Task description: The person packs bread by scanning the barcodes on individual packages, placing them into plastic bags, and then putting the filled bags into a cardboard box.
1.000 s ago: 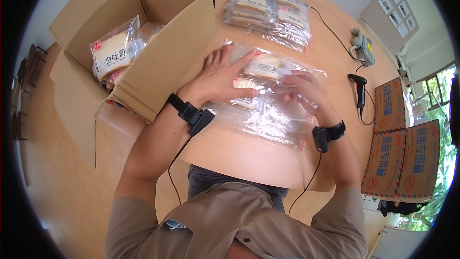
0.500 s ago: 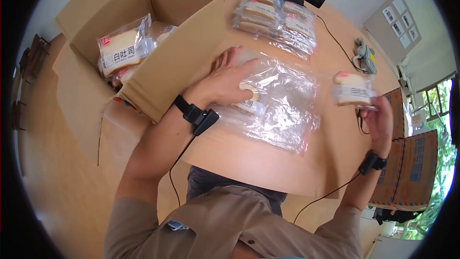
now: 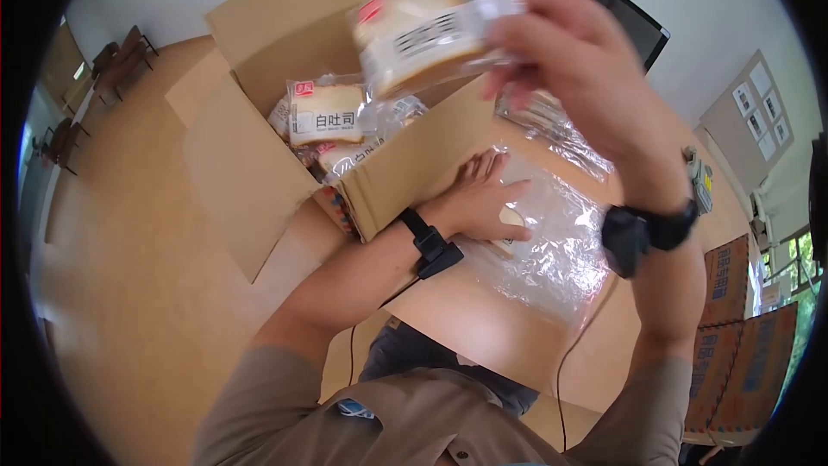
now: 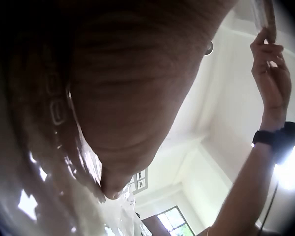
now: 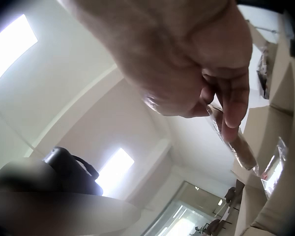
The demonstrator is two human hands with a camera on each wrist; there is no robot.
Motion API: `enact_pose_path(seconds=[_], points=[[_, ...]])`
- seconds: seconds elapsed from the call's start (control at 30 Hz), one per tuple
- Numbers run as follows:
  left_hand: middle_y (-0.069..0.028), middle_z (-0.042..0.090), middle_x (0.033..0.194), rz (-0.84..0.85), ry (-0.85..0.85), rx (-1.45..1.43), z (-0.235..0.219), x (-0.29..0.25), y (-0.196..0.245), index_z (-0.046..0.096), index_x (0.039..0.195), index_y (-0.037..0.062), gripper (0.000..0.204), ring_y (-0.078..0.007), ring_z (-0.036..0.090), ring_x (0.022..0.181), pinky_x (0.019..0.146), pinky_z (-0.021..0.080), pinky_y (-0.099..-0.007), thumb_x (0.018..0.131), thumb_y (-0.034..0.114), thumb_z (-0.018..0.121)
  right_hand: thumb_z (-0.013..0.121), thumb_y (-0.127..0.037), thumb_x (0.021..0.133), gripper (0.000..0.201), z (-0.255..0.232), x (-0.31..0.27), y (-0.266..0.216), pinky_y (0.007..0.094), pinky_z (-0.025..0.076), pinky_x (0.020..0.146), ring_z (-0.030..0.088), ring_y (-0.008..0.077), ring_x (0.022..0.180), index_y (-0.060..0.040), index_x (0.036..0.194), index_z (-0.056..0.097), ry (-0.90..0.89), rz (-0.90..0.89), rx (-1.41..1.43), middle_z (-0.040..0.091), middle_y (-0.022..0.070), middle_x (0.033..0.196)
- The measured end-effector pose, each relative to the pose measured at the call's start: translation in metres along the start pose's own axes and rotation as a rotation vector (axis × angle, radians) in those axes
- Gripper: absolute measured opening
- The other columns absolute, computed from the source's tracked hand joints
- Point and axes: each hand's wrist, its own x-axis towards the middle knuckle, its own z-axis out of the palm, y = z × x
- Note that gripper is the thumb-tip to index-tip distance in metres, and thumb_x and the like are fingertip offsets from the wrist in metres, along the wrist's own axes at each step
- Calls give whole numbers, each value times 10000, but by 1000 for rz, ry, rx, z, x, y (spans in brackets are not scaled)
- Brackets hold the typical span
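My right hand [image 3: 582, 69] pinches the edge of a packet of sliced white toast [image 3: 423, 30], raised over the open cardboard box [image 3: 423, 164]. In the right wrist view this packet [image 5: 243, 152] appears edge-on below my fingertips. My left hand [image 3: 479, 207] rests with spread fingers on a clear plastic bag [image 3: 561, 250] on the table. Part of another toast packet [image 3: 511, 220] shows between its thumb and forefinger; my palm hides the rest. Inside the box lie several toast packets [image 3: 328, 116].
Behind my right hand, more bagged toast packets [image 3: 552, 125] lie near the monitor [image 3: 595, 9]. A telephone [image 3: 700, 181] stands at the table's right edge. Printed cartons [image 3: 746, 362] are stacked at the right. The box's flap [image 3: 250, 181] spreads out at the left.
My right hand has carried the toast packet from the table's right side up and left over the box. My left hand stays on the bag. The head view has turned left.
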Motion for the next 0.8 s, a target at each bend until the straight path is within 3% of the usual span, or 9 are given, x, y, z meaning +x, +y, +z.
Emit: enact_pose_path(seconds=[0.1,0.23,0.3,0.4,0.43,0.5,0.63,0.73,0.8], points=[[-424,182,1719,-38,14,-133,-21,-12,12,503,1639,156,1020,-624,78,1612,1285,107,-724,867,792,700,664,-148,1059,238,39,47,24,280,620,659,801,193,812,57,1176,639,-121,62,-60,759,135,1006],[-397,259,1699,40,108,-110,-5,0,0,542,1594,132,1015,-587,160,1594,1309,124,-664,821,745,780,657,-89,1026,198,76,77,53,304,640,650,803,198,774,64,1150,636,-207,132,-222,762,183,987],[-346,351,1682,41,77,-123,-13,-5,6,586,1537,103,985,-540,229,1585,1314,166,-609,792,698,833,694,-87,967,250,89,86,62,349,650,699,805,255,777,70,1154,644,-255,105,-564,772,220,1016],[-303,425,1652,15,35,-348,-10,-6,2,602,1502,90,947,-507,290,1569,1309,208,-577,785,656,851,742,-156,911,386,100,93,82,422,644,811,801,330,882,74,1211,662,-76,-4,-659,771,252,1064],[-311,470,1598,-40,5,-67,-11,-5,3,574,1520,98,966,-484,348,1540,1300,246,-547,772,638,865,742,-156,911,386,100,93,88,422,644,811,801,330,882,74,1211,662,-72,0,-658,771,252,1064],[-319,438,1612,-11,52,-62,-18,-7,10,570,1521,94,968,-496,336,1543,1299,243,-569,777,637,865,765,-244,892,500,100,89,88,460,606,948,770,367,1049,57,1282,680,14,-47,-634,763,256,1142],[-342,289,1679,36,254,-62,11,-1,-4,541,1550,91,995,-555,247,1570,1292,218,-639,794,659,852,765,-294,897,520,80,71,78,464,584,1004,737,343,1159,34,1296,706,-23,-4,-770,746,260,1206],[-351,191,1710,95,-6,-78,-17,-8,-2,525,1586,101,1002,-603,163,1580,1294,179,-670,824,684,814,773,-276,928,465,52,35,72,411,595,965,746,282,1095,26,1278,724,170,-176,-663,762,199,1183],[-382,221,1690,62,23,-24,-6,-3,3,517,1616,124,1005,-620,132,1584,1300,153,-665,849,721,773,772,-251,957,410,19,3,62,373,603,914,757,244,1023,21,1262,732,164,-179,-502,775,170,1131]])
